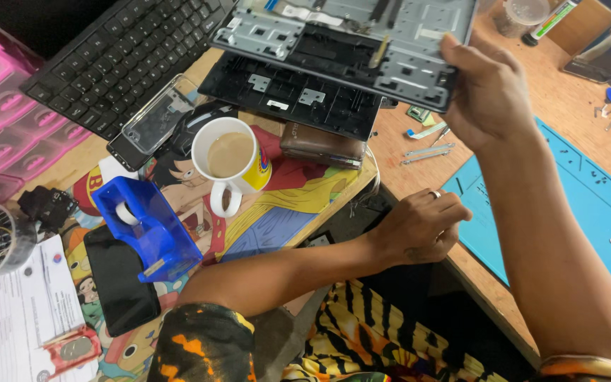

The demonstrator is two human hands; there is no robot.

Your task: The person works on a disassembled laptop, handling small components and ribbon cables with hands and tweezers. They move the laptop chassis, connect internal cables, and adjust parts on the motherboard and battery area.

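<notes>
My right hand (488,92) grips the right edge of a grey metal laptop panel (362,35) and holds it tilted above the desk. Just under that panel lies a black plastic laptop frame (291,95). My left hand (419,228), with a ring on one finger, rests curled at the edge of the wooden table (419,177). Nothing shows between its fingers. A pair of tweezers (426,152) lies on the wood between my two hands.
A mug of milky tea (231,155), a blue tape dispenser (150,226), two phones (118,279) (153,124) and a brown wallet (323,145) sit on a cartoon desk mat (284,205). A black keyboard (121,56) and pink drawers (1,106) stand at the left, a blue work mat (588,205) at the right.
</notes>
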